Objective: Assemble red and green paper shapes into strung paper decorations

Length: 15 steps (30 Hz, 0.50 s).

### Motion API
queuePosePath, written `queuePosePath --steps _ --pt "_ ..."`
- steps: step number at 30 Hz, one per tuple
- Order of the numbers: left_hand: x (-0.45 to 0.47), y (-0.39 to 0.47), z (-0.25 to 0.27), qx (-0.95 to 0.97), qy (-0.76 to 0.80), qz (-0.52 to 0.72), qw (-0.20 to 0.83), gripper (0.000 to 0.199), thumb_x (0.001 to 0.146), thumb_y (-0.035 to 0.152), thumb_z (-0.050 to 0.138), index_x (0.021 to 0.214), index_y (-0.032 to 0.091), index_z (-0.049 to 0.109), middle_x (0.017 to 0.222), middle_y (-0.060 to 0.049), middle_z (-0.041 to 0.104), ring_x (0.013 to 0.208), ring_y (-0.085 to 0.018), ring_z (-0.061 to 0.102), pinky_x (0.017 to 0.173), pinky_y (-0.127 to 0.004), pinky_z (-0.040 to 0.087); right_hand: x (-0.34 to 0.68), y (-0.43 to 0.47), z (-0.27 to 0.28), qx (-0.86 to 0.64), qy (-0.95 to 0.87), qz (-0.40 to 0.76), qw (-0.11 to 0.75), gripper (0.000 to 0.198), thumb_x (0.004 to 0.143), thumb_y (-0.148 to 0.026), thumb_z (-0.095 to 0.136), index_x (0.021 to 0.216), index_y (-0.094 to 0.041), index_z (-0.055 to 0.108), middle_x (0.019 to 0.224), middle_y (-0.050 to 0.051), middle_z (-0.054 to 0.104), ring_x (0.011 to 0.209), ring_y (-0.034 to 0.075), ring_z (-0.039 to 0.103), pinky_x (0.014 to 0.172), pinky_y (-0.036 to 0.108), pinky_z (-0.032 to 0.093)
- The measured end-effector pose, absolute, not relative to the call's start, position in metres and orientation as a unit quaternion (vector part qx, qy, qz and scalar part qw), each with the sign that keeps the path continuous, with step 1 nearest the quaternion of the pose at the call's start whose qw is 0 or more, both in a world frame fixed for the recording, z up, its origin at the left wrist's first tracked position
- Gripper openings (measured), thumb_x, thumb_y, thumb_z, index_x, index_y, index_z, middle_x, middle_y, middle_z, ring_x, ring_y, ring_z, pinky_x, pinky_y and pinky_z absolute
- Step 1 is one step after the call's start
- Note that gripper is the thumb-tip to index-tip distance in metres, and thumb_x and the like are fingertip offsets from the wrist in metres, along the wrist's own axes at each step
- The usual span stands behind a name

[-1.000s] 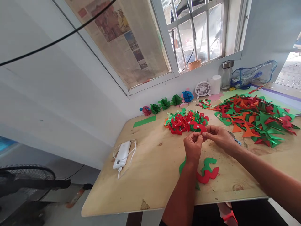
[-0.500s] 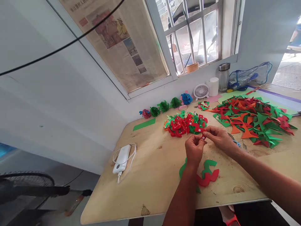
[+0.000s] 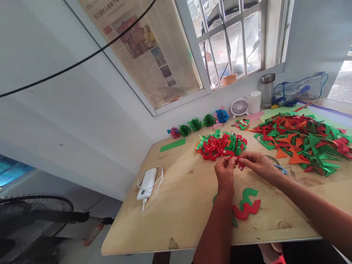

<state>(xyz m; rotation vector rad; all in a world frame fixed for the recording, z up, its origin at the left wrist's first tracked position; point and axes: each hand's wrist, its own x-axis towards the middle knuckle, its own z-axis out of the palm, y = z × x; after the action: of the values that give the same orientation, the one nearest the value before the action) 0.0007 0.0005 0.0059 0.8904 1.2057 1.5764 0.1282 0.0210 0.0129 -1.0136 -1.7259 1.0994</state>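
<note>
Between my two hands is a curvy red paper cutout (image 3: 241, 167) with small white squares on it. My left hand (image 3: 224, 172) pinches it from the left, thumb and fingers pressed together. From the right, my right hand (image 3: 254, 164) pinches it too, fingertips close to the left ones. Just beyond lies a heap of red and green paper cutouts (image 3: 213, 146), many bearing white squares. Nearer the table edge, partly behind my left forearm, are a green wavy cutout (image 3: 249, 194) and a red wavy cutout (image 3: 247, 211).
A large pile of red, green and orange paper scraps (image 3: 299, 141) covers the right side. A white power bank (image 3: 147, 183) with cable lies left. Along the wall stand green paper balls (image 3: 195, 124), a small fan (image 3: 239, 107) and a glass bottle (image 3: 267, 91).
Both hands stay together on the red cutout. The left fingertips have shifted up along it, and its lower end now hangs below the fingers. The whole view has shifted slightly.
</note>
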Motion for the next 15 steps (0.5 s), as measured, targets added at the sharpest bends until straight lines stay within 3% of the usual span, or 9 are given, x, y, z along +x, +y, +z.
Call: queuePosePath --steps 7,15 --pt "-0.004 0.005 0.005 0.312 0.478 0.673 0.47 0.032 0.063 0.042 0.071 0.073 0.013 0.064 0.066 -0.002 0.063 0.056 -0.01 0.058 0.055 -0.021 0.044 0.129 0.024 0.006 -0.431 -0.718 0.392 0.38 0.035 0.082 -0.046 0.052 0.065 -0.017 0.065 0.061 0.002 0.064 0.057 0.014 0.054 0.054 0.026 0.041" --pt "-0.007 0.008 -0.001 0.285 0.459 0.689 0.483 0.032 0.062 0.044 0.07 0.066 0.013 0.062 0.06 0.0 0.061 0.054 -0.009 0.055 0.056 -0.022 0.044 0.13 0.026 0.001 -0.423 -0.722 0.414 0.359 0.036 0.084 -0.044 0.049 0.066 -0.017 0.065 0.064 0.003 0.065 0.06 0.014 0.054 0.055 0.026 0.039"
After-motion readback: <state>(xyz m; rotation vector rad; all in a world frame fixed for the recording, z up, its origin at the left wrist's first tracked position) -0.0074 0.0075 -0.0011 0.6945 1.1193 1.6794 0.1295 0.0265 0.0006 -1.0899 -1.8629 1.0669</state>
